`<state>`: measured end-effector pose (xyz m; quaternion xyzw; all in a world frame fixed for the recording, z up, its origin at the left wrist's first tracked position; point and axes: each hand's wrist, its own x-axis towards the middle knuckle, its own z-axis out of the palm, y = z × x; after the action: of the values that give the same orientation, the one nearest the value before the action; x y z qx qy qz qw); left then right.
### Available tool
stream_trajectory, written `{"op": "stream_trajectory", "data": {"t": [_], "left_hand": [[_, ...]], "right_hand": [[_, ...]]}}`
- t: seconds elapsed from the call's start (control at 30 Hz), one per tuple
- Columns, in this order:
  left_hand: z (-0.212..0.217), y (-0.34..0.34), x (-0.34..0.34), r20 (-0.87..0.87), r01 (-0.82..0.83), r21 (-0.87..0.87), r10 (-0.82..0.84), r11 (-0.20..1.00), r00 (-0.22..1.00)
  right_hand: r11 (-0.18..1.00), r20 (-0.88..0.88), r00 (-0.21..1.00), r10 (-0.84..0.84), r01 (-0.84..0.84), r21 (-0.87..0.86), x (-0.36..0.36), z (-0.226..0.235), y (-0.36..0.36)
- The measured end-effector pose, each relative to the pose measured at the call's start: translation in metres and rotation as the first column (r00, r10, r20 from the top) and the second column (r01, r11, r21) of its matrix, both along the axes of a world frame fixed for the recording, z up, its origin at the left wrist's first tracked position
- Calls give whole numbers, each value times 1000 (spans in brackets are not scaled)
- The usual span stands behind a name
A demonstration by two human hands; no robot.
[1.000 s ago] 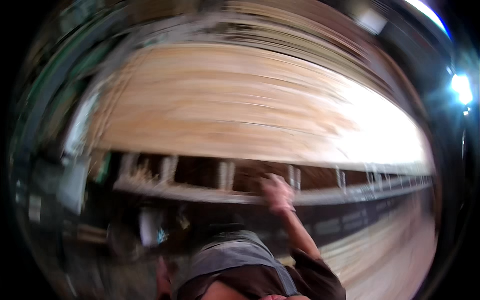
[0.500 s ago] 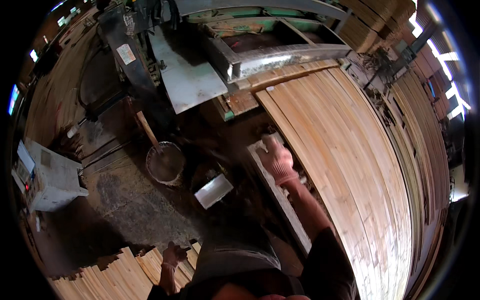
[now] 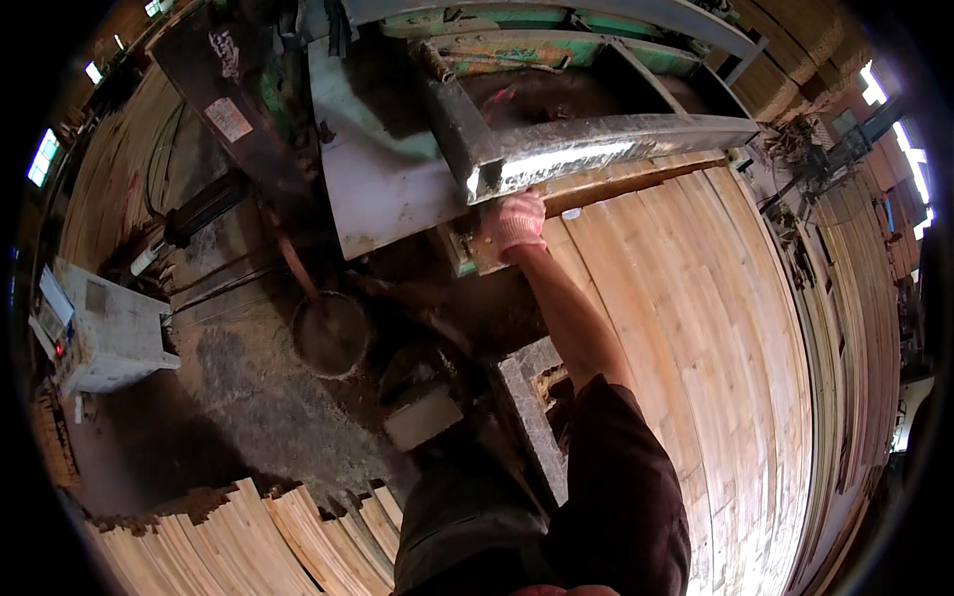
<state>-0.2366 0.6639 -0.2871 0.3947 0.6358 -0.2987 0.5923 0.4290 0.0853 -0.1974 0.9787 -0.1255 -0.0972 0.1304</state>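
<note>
My right hand [image 3: 516, 223], in a pale pink knitted glove, reaches forward to the near corner of the machine's metal frame [image 3: 586, 147]. Its fingers curl in at the end of a wooden strip [image 3: 636, 179]; what they grip, if anything, is hidden. Just right of the hand lies a wide panel of pale boards laid side by side [image 3: 686, 298], with a small white piece [image 3: 571, 214] at its far left corner. My left hand is out of the picture.
A bucket [image 3: 331, 335] with a stick in it stands on the floor, near a pale block [image 3: 424, 417]. A grey control box [image 3: 114, 328] is at left. Cut boards [image 3: 238, 536] lie at lower left; long planks [image 3: 860, 328] are stacked at right. A metal sheet [image 3: 383, 189] juts from the machine.
My right hand has moved forward from the metal ledge beside the panel to the frame's corner. My left hand, seen before above the boards at lower left, has left the view.
</note>
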Motion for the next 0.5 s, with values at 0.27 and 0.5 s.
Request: {"op": "stream_trajectory", "data": {"t": [0.27, 0.5], "left_hand": [[-7, 12, 65, 151, 106, 58, -113, 993, 982], [-28, 58, 153, 266, 298, -20, -282, 954, 922]], "right_hand": [[983, 108, 994, -23, 2, 185, 6, 25, -4], [987, 129, 991, -34, 13, 161, -4, 9, -8]]}}
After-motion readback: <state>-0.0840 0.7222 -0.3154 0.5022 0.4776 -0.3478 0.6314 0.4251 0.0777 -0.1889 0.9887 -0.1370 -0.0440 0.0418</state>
